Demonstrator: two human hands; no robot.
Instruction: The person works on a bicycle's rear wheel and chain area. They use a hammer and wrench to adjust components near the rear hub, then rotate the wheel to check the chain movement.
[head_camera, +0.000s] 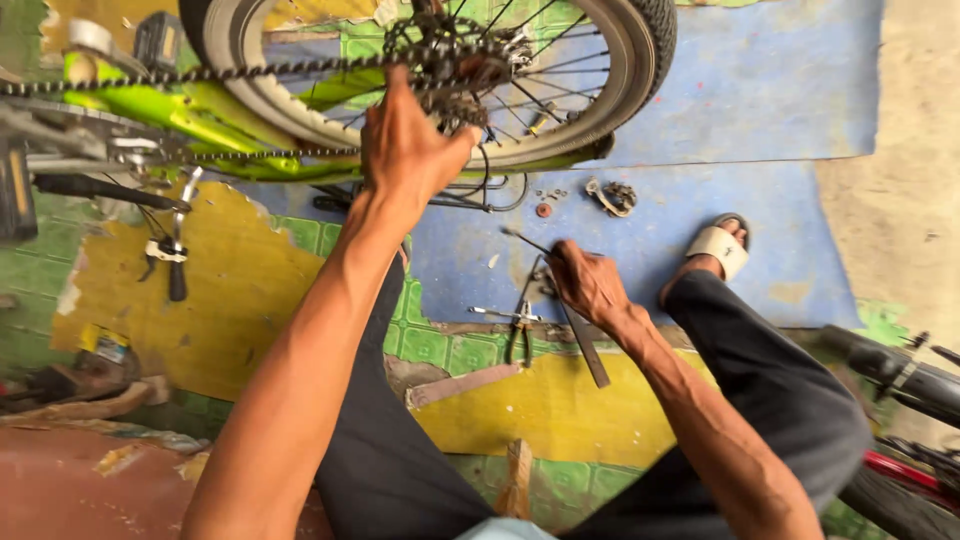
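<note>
Metal, thin and dark: your right hand (588, 282) closes its grip on a slim tool (528, 241), low over the blue mat (760, 90), beside the pliers (520, 335) and a flat bar (585, 348). Your left hand (405, 145) rests with fingers spread on the sprocket cluster (455, 75) of the rear wheel (610, 95); it grips nothing. The green bicycle (175, 105) lies sideways, chain (200, 72) slack. I judge you are at the hub work, fetching a tool. The next move needs the tool tip brought up to the sprocket while the wheel is held steady.
</note>
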